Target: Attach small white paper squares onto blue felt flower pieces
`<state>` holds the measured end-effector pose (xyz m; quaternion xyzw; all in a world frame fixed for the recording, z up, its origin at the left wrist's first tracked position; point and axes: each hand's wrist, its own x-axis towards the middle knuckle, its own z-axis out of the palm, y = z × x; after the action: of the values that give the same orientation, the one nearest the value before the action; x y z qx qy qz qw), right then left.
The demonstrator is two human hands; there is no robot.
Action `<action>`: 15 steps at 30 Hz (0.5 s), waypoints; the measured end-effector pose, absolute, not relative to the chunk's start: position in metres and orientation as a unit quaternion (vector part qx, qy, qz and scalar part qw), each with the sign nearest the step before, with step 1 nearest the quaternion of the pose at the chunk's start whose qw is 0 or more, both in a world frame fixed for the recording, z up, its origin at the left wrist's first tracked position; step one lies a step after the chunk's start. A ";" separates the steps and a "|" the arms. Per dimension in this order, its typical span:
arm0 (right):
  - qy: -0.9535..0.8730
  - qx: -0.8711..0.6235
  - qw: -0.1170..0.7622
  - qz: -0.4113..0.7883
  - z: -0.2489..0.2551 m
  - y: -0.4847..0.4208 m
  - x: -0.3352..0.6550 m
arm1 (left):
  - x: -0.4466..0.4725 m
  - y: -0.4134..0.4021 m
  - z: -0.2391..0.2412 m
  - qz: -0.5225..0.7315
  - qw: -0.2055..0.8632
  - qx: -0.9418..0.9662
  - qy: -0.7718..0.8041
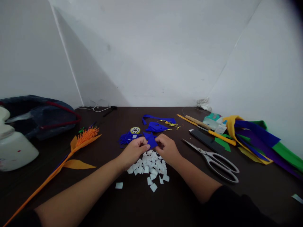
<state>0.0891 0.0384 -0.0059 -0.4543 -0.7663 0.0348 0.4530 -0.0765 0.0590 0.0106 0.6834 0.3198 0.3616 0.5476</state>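
Observation:
Between my two hands is a small piece of blue crepe paper [151,140], with a pointed upper edge. My left hand [134,149] pinches its left side between thumb and fingers. On the other side, my right hand [167,149] has its fingertips closed on the right edge. Just below the hands lies a heap of small white paper squares [151,165]. Left of the blue piece sit a pile of blue paper shreds [126,138] and a round yellow-rimmed tape roll [135,130]. More blue paper pieces [156,127] with yellow bits lie beyond my hands.
Large scissors [210,159] lie to the right, beside a black flat case [205,140] and a yellow cutter [222,137]. Coloured paper strips [255,138] are heaped farther right. At left are an orange paper flower [86,136], a white bottle [17,148] and a dark plastic bag [52,118].

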 end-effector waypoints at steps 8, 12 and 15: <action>-0.825 -0.406 0.390 -0.046 -0.006 0.037 0.091 | -0.076 0.057 0.012 0.368 0.687 0.560 0.281; -0.845 -0.403 0.331 -0.118 -0.007 0.038 0.089 | -0.078 0.059 0.012 0.371 0.687 0.550 0.296; -0.848 -0.405 0.311 -0.140 -0.008 0.038 0.087 | -0.079 0.060 0.011 0.368 0.684 0.551 0.304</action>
<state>0.0870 0.0378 -0.0079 -0.4054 -0.8480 -0.1397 0.3114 -0.0791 0.0597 0.0111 0.5512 0.3041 0.3679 0.6844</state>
